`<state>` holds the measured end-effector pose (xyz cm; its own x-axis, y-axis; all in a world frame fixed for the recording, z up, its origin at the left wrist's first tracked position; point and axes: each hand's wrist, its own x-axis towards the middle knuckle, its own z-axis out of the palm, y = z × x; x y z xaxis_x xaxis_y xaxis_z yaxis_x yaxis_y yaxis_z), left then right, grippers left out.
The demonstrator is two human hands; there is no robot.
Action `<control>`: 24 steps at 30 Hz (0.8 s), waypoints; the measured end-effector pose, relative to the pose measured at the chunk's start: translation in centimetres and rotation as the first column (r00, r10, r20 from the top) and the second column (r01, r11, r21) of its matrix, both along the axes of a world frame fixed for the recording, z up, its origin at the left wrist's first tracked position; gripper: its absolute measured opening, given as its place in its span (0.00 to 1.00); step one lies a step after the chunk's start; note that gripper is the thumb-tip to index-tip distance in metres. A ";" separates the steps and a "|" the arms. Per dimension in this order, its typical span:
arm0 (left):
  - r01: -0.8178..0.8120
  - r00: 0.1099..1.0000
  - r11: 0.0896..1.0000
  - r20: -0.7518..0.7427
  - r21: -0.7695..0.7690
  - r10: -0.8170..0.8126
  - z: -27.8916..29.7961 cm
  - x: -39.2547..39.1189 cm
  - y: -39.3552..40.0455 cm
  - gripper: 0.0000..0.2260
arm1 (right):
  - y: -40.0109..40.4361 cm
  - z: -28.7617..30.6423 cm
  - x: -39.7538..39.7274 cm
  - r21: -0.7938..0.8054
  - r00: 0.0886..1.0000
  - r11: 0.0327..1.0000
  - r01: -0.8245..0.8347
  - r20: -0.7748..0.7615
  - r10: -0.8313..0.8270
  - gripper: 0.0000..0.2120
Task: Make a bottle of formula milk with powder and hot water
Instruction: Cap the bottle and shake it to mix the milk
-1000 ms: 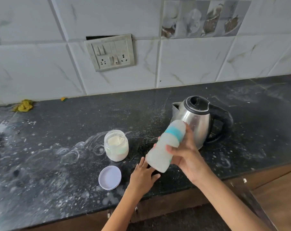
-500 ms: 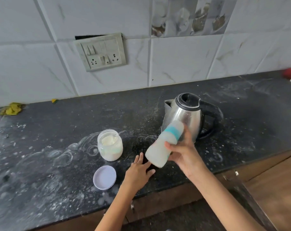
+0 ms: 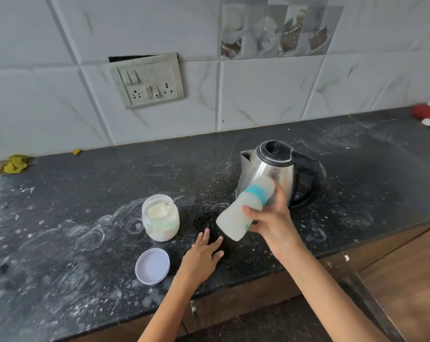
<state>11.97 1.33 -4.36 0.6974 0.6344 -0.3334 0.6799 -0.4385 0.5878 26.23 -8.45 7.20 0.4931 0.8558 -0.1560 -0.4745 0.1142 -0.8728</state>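
Bottle (image 3: 243,211) tilted, gripped by right hand (image 3: 270,220), left hand (image 3: 201,255) flat, fingers spread, near counter edge (image 3: 246,280), beside lid (image 3: 152,266)

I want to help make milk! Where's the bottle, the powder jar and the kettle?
bottle (image 3: 236,219): head view, on its cloudy body.
powder jar (image 3: 162,227): head view, on its clear side wall.
kettle (image 3: 265,172): head view, on its shiny steel side.

stuff around the kitchen counter

speckled black stone counter (image 3: 90,243) smeared with whitish rings and dust. grey switch-and-socket plate (image 3: 146,81) sits crooked on the white marble-look wall tiles (image 3: 270,95). crumpled yellow cloth (image 3: 12,164) far left by the wall, a red thing (image 3: 424,111) far right. brown wooden cabinet fronts (image 3: 394,267) below.
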 end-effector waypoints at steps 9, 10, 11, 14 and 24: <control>-0.002 1.000 0.999 0.018 0.038 0.002 -0.3 -0.6 -0.3 0.20 | 0.2 0.3 -0.9 0.016 0.995 0.996 -0.089 0.045 0.089 0.42; 0.014 1.000 0.997 0.000 0.072 -0.014 -0.7 -0.8 -0.3 0.20 | 0.0 0.2 -1.4 -0.013 0.984 0.987 -0.158 0.077 0.158 0.44; 0.001 0.999 0.998 0.032 0.058 -0.003 -1.0 -0.9 -0.4 0.22 | -0.2 0.1 -1.9 -0.045 0.970 0.976 -0.213 0.107 0.217 0.45; -0.012 1.000 0.999 0.029 0.044 0.011 -0.3 -0.7 0.0 0.20 | 0.2 0.4 -1.5 0.012 0.989 0.993 -0.122 0.080 0.120 0.41; -0.025 0.995 1.000 0.096 -0.008 0.025 0.4 -0.4 0.1 0.21 | 0.2 0.8 -0.8 0.085 1.000 0.996 -0.010 -0.008 0.010 0.37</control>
